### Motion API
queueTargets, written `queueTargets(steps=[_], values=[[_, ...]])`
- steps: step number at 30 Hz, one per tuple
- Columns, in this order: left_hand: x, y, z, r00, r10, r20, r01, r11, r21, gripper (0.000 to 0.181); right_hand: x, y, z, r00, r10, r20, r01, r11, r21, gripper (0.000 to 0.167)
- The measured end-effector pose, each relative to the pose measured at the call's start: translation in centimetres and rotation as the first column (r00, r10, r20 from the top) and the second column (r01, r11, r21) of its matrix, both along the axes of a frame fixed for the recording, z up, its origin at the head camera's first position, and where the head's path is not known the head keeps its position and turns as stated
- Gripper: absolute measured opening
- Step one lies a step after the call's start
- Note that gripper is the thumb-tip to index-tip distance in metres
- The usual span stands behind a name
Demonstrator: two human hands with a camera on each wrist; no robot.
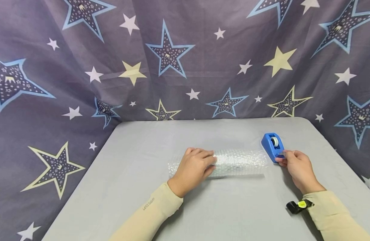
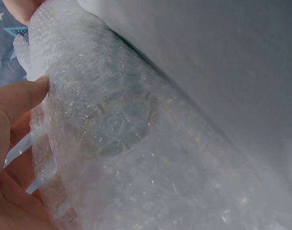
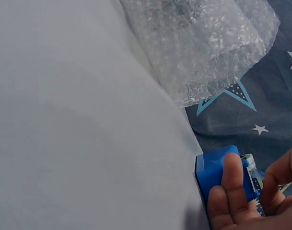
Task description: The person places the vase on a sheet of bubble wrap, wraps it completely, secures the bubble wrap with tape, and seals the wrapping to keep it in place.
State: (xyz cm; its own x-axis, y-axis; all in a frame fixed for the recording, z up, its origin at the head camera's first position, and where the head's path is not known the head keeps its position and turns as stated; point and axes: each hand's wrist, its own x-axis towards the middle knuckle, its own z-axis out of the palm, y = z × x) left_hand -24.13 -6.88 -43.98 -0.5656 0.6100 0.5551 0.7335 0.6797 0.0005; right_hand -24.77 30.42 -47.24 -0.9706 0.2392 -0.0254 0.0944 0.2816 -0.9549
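A bundle of clear bubble wrap (image 1: pixel 239 162), rolled into a long shape, lies across the table. Something round and faintly greenish shows dimly through its layers in the left wrist view. My left hand (image 1: pixel 195 164) holds the bundle towards its left end, thumb (image 2: pixel 28 96) on one side and fingers on the other. To the right stands a blue tape dispenser (image 1: pixel 268 147) with a roll of tape (image 1: pixel 274 142) in it. At its cutter end, my right hand (image 1: pixel 299 167) pinches the tape's end between thumb and forefinger. Other fingers (image 3: pixel 233 177) of that hand touch the dispenser's front.
The grey-white table (image 1: pixel 112 187) meets a dark curtain (image 1: pixel 185 90) printed with stars at its back and sides. A black strap with a yellow tag (image 1: pixel 300 205) hangs at the right cuff.
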Motion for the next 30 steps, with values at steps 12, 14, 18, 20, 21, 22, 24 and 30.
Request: queueTargets(steps=[12,14,18,20,21,22,24,30], values=[[-0.10,0.00,0.00,1.000,-0.005,0.003,0.005,1.000,0.000,0.021,0.16,0.20,-0.30,1.000,0.020,-0.011,-0.020,0.999,0.031,0.046],[-0.09,-0.01,-0.03,1.000,-0.002,0.003,0.002,1.000,-0.004,0.022,0.17,0.22,-0.34,1.000,0.028,-0.008,-0.027,0.999,0.039,0.049],[-0.11,0.01,-0.12,1.000,-0.001,0.004,0.001,1.000,-0.004,0.022,0.15,0.30,-0.49,0.999,0.035,-0.008,-0.034,0.999,0.041,0.052],[-0.14,0.02,-0.15,1.000,-0.003,0.000,0.003,1.000,-0.001,0.022,0.10,0.33,-0.57,0.999,0.032,-0.009,-0.032,0.998,0.045,0.052],[-0.15,0.03,-0.16,1.000,-0.004,-0.002,0.004,1.000,0.000,0.022,0.08,0.34,-0.59,1.000,0.030,-0.008,-0.030,0.998,0.051,0.052],[-0.16,0.03,-0.16,1.000,-0.003,-0.004,0.003,1.000,0.002,0.023,0.06,0.34,-0.61,1.000,0.027,-0.008,-0.027,0.998,0.061,0.052],[-0.18,0.04,-0.16,1.000,-0.001,-0.006,0.002,1.000,0.003,0.023,0.01,0.34,-0.64,1.000,0.019,-0.009,-0.019,0.996,0.083,0.051],[-0.16,0.08,-0.14,1.000,-0.002,0.003,0.002,1.000,0.005,0.023,-0.10,0.25,-0.74,1.000,-0.009,-0.023,0.012,0.992,0.129,0.049]])
